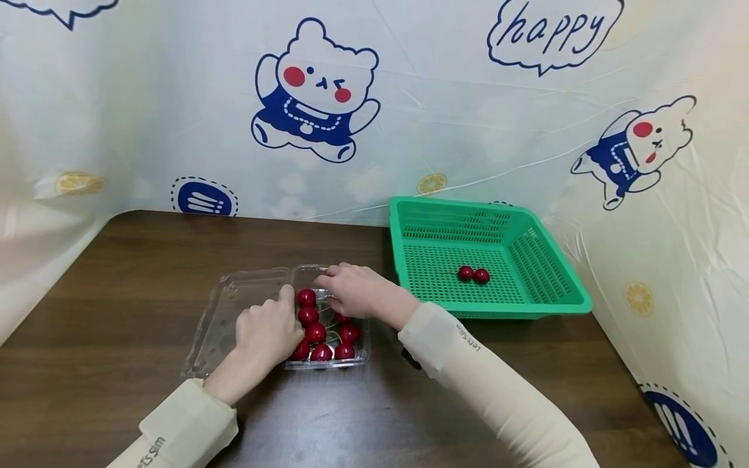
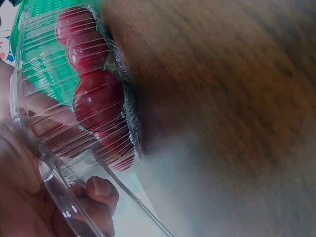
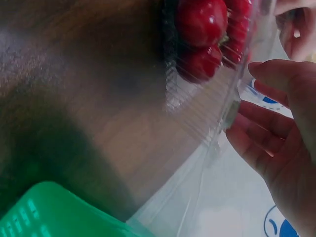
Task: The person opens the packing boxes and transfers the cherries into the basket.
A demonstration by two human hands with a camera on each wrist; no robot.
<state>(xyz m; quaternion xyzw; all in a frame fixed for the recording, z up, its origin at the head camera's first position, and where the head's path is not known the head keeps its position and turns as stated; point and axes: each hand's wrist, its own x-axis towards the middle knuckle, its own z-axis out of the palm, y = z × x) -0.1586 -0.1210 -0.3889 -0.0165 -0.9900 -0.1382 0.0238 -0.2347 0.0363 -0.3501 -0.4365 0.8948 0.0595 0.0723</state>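
head: above, forward-down | wrists: low, close, rolled sideways | shared: clear box [image 1: 367, 351]

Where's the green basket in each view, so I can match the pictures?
Head: green basket right of center.
Left wrist: green basket at upper left, partly behind the clear box.
Right wrist: green basket at lower left, cut off.
Shared landmark: the clear box, cherries inside.

Dark wood-grain table [image 1: 117, 312] under an open clear box [image 1: 225, 318] and a green basket [image 1: 491, 308].
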